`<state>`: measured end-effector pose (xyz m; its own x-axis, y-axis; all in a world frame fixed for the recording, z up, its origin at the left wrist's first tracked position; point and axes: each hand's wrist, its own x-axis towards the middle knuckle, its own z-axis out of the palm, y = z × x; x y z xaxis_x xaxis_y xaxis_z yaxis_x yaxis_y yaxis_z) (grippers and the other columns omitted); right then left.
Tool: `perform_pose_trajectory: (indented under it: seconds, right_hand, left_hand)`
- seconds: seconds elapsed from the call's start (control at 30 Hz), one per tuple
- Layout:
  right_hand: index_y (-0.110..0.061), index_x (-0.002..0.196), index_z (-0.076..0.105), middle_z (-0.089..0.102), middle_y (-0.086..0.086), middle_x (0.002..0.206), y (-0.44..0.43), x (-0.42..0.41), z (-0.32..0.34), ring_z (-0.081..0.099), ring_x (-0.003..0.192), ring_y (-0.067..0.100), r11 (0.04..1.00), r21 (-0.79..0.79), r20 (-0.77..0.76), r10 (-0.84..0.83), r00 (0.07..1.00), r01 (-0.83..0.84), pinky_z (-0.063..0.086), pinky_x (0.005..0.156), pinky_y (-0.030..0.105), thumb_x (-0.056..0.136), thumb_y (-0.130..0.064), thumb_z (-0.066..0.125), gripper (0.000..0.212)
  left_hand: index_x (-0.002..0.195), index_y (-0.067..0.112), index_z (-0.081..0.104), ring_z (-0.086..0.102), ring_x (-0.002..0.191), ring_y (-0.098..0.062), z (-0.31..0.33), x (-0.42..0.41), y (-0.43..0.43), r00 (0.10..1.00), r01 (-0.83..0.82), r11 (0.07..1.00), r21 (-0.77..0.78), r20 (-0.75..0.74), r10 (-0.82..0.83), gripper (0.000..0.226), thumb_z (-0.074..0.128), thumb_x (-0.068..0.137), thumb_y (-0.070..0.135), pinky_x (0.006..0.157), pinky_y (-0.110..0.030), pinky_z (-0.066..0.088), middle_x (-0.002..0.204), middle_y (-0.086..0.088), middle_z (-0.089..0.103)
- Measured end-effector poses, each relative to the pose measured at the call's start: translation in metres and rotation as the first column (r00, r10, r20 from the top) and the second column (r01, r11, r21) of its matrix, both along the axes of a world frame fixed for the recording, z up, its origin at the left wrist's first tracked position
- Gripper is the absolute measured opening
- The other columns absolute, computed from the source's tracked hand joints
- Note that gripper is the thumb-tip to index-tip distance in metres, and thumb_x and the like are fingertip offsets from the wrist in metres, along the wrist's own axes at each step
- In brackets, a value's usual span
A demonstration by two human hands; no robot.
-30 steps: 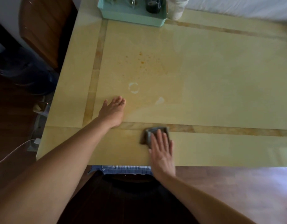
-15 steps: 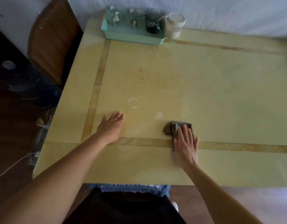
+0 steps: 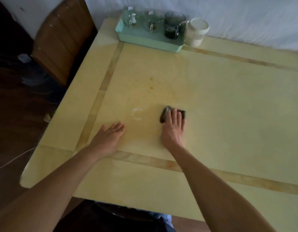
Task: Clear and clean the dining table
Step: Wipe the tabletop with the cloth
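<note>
Entry, from the near edge: we recorded the dining table (image 3: 228,114), pale yellow with darker inlaid bands. Left hand (image 3: 109,138): palm down on the top inside the near-left corner of the inlay, fingers straight and close together, holding nothing. Right hand (image 3: 174,131): fingers straight, pressing a dark cloth (image 3: 165,114) flat on the top, left of the middle and well apart from every edge; the cloth showed past the fingertips and bunched at the thumb side. Between the hands, slightly farther: a white ring mark (image 3: 137,114), not yet wiped. Farther on: orange specks (image 3: 151,83). At the far edge, near the far-left corner: a mint tray (image 3: 145,41) holding glassware and a dark glass mug (image 3: 173,25), with a white jar (image 3: 197,31) just beside its right end. Risks, as we judged them: a bunched cloth could smear the specks instead of lifting them, and a long stroke toward the far edge could knock the jar or tray.
</note>
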<state>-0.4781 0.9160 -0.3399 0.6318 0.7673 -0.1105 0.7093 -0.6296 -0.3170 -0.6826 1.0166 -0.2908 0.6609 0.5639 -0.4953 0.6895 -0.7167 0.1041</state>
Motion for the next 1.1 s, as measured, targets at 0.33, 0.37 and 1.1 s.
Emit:
perform_pose_trajectory:
  seconds: [0.33, 0.37, 1.1]
  right_hand:
    - [-0.017, 0.141, 0.04, 0.038, 0.006, 0.149, -0.032, 0.021, -0.011, 0.035, 0.137, 0.026, 0.755, -0.032, 0.082, 0.655, 0.751, -0.655, 0.02, 0.112, 0.041, 0.086, -0.027, 0.035, 0.056]
    - [-0.016, 0.141, 0.038, 0.036, 0.009, 0.149, -0.033, 0.05, -0.014, 0.033, 0.138, 0.029, 0.82, -0.046, 0.073, 0.573, 0.816, -0.571, 0.022, 0.113, 0.044, 0.082, -0.025, 0.035, 0.06]
    - [-0.015, 0.143, 0.035, 0.031, 0.007, 0.152, 0.045, 0.013, 0.0, 0.027, 0.141, 0.025, 0.648, -0.04, 0.091, 0.761, 0.643, -0.761, 0.008, 0.118, 0.041, 0.086, -0.026, 0.03, 0.058]
  left_hand:
    - [0.151, 0.016, 0.011, 0.013, 0.145, -0.014, 0.008, 0.038, 0.018, 0.959, -0.282, 0.952, 0.122, 0.081, 0.273, 0.064, 0.036, 0.093, 0.007, 0.118, -0.036, 0.002, 0.158, 0.001, 0.015]
    - [0.151, 0.014, 0.004, 0.005, 0.146, -0.017, 0.005, 0.041, 0.025, 0.956, -0.293, 0.948, 0.122, 0.029, 0.292, 0.063, 0.033, 0.095, 0.011, 0.119, -0.039, 0.001, 0.159, 0.0, 0.005]
    - [0.15, 0.01, -0.007, -0.01, 0.146, -0.016, 0.002, 0.05, 0.047, 0.936, -0.314, 0.949, -0.041, -0.181, 0.302, 0.063, 0.026, 0.096, 0.015, 0.118, -0.042, 0.003, 0.158, -0.005, -0.015]
